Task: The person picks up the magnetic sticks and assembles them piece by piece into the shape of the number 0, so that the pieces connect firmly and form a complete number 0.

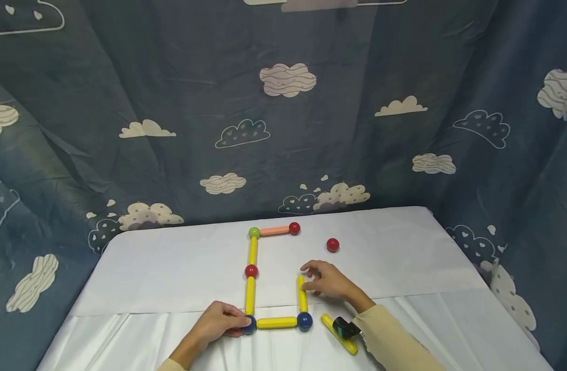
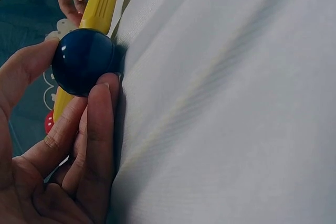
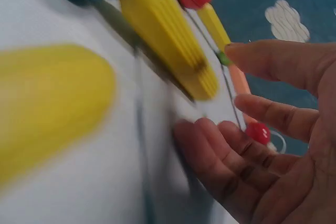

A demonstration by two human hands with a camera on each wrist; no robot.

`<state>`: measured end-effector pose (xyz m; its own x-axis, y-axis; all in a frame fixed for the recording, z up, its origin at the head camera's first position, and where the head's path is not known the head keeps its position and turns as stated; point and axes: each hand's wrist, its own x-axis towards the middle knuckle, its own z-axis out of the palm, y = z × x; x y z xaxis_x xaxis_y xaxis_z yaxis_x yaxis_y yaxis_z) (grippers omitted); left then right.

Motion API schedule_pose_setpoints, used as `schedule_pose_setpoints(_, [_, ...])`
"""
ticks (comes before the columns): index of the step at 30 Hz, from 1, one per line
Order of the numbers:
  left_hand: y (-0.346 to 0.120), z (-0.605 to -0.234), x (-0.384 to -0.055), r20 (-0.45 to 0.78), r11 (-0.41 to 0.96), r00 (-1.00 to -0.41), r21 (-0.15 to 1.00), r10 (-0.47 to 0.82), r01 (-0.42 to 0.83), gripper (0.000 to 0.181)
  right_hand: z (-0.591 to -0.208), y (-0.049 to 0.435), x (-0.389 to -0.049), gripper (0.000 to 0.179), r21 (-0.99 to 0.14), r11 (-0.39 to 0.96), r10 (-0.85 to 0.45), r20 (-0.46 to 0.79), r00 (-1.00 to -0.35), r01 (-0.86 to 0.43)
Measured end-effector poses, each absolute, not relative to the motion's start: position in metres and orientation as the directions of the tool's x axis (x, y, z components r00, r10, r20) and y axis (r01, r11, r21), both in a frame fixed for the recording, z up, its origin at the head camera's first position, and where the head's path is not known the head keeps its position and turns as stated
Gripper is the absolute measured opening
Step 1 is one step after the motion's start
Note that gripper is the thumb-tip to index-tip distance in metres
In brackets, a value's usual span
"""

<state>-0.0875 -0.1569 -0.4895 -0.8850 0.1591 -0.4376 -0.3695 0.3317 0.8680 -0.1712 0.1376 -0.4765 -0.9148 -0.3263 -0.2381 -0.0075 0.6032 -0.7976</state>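
Observation:
My left hand point(image 1: 218, 322) pinches the left blue ball point(image 2: 84, 61) between thumb and fingers at the near left corner of a shape of balls and rods. A yellow rod point(image 1: 277, 323) joins that ball to a second blue ball point(image 1: 304, 321). From the second ball another yellow rod point(image 1: 302, 301) points away across the table, its far end bare. Around that end hovers my right hand point(image 1: 330, 281), with fingers spread and bent lightly; the right wrist view shows a gap between the fingertips point(image 3: 191, 135) and the rod.
The left side runs back through a yellow rod point(image 1: 250, 296), red ball point(image 1: 251, 271), yellow rod point(image 1: 253, 251) and green ball point(image 1: 254, 233) to a salmon rod point(image 1: 274, 231) and red ball point(image 1: 295, 228). A loose red ball point(image 1: 332, 245) and loose yellow rod point(image 1: 327, 323) lie rightward.

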Motion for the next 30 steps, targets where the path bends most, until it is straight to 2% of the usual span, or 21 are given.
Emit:
schedule_pose_setpoints(4, [-0.158,-0.488,-0.089,-0.440,0.341,-0.885,0.863,0.148,-0.372,0.027,-0.470,0.146,-0.180,0.037,-0.795,0.606,-0.294,-0.193,-0.936,-0.027])
schedule_pose_setpoints(10, [-0.161,-0.485,-0.088,-0.443,0.364,-0.886,0.855,0.139,-0.370,0.027,-0.461,0.160,-0.193,0.034,-0.757,0.630,-0.292,-0.027,-0.956,-0.171])
schedule_pose_setpoints(20, [-0.159,-0.484,-0.092,-0.446,0.377,-0.885,0.848,0.131,-0.371,0.026,-0.469,0.181,-0.228,0.029,-0.717,0.666,-0.135,0.156,-0.979,-0.206])
schedule_pose_setpoints(23, [-0.159,-0.484,-0.092,-0.448,0.375,-0.884,0.848,0.131,-0.374,0.025,-0.473,0.184,-0.235,0.032,-0.717,0.673,-0.115,0.140,-0.983,-0.181])
schedule_pose_setpoints(30, [-0.160,-0.485,-0.090,-0.464,0.374,-0.876,0.842,0.133,-0.389,0.025,-0.482,0.187,-0.242,0.043,-0.730,0.679,-0.123,-0.007,-0.992,-0.079])
